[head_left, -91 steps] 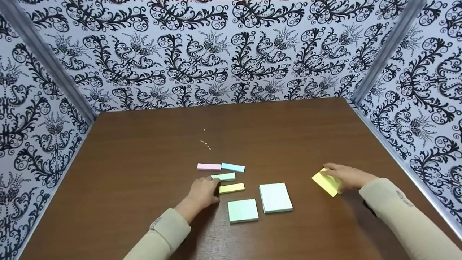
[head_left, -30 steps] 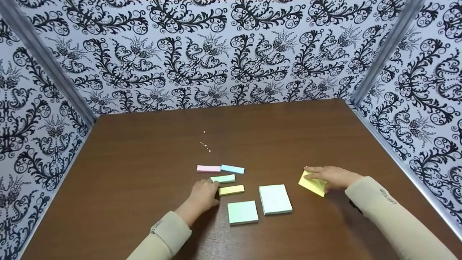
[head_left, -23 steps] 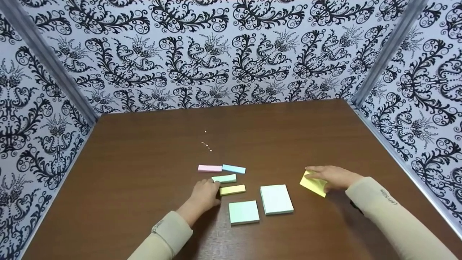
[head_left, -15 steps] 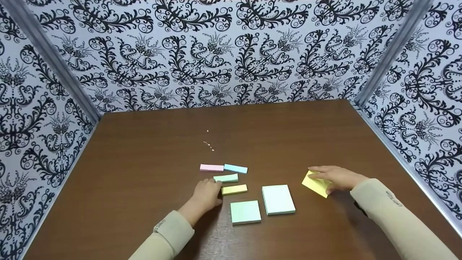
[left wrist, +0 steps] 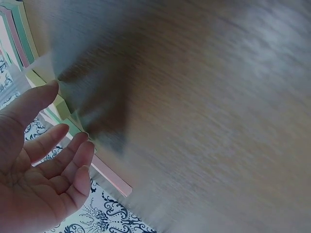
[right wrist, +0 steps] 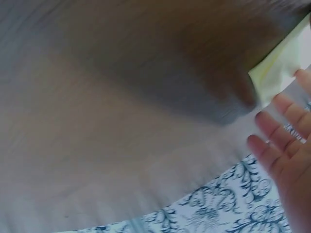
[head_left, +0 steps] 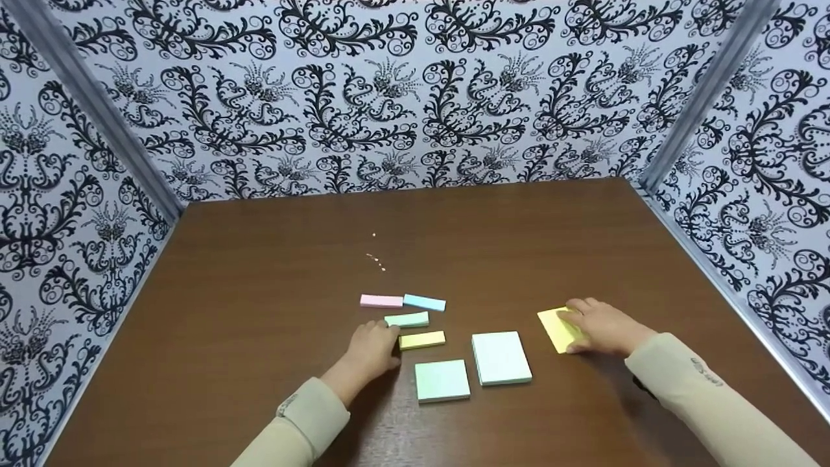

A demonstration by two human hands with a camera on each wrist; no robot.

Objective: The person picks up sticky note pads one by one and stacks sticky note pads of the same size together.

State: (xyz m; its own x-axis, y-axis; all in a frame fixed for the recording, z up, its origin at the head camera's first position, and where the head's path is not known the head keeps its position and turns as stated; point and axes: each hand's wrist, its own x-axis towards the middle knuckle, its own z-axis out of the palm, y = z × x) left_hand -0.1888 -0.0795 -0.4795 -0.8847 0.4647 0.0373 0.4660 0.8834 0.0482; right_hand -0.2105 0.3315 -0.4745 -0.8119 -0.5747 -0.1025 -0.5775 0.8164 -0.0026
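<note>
Your right hand (head_left: 603,326) has the yellow note (head_left: 554,327), right of the two pads: thumb at the near edge, leading fingers on its far side, so it's pinched rather than just touched. Your left hand (head_left: 371,350) is relaxed, fingers loosely bent and spread, fingertips at the left ends of the green strip (head_left: 408,320) and the yellow strip (head_left: 425,340). Can't tell if they press on either.

Room: a gap of tabletop (head_left: 292,259) separates the yellow note from the white pad (head_left: 502,358) on its left. The right table edge is well apart from the note; the far edge meets the patterned wall (head_left: 389,97), well beyond the pink strip (head_left: 381,301) and the blue strip (head_left: 425,303), which sit end to end. Tighter on your left hand's side: the green pad (head_left: 442,381) lies just nearer than the yellow strip and just left of the white pad.

View differences: head gives you the backs of both hands. Left wrist shows the palm, with the thumb tip over the yellow strip, plus coloured layers in a pad's side. Right wrist shows your ring and little fingers off the note, and shading across its face, maybe a bend; can't tell.
</note>
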